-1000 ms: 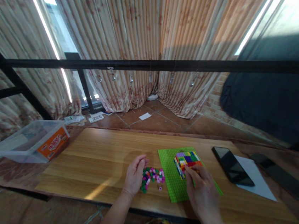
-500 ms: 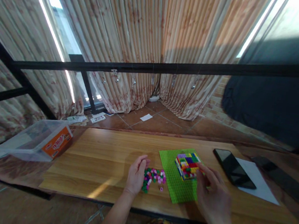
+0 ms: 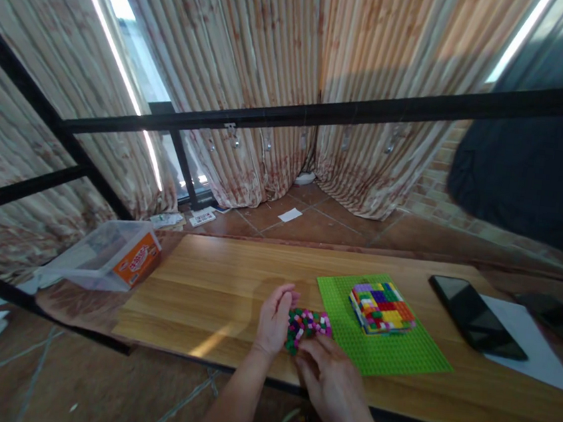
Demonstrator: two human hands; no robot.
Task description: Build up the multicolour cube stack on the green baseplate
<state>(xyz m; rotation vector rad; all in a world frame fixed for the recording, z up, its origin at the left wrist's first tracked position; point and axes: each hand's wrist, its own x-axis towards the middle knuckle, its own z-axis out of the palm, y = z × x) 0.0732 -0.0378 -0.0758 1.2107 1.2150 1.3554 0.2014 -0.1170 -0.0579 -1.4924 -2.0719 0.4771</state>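
Observation:
My left hand [image 3: 275, 318] rests on its edge on the table, cupped along the left side of a pile of small loose bricks [image 3: 300, 320], mostly pink, green and purple. Nothing shows in its grasp. From the near side my right hand [image 3: 334, 378] reaches into the same pile, thumb and fingers apart, fingertips at the bricks and partly covering them. A green studded baseplate [image 3: 367, 357] lies just right of the pile. On it sits a low block built of multicoloured bricks [image 3: 382, 307], and neither hand touches it.
A black phone [image 3: 476, 315] lies right of the baseplate, partly over a white sheet of paper [image 3: 539, 345]. At the table's left end stands a clear plastic box [image 3: 106, 253] with an orange label. A dark metal bar [image 3: 281, 118] crosses beyond the wooden table [image 3: 225, 269].
My right hand has left the multicoloured block and moved left to the loose bricks. My left hand stays beside the pile. The whole view has shifted and tilted a little.

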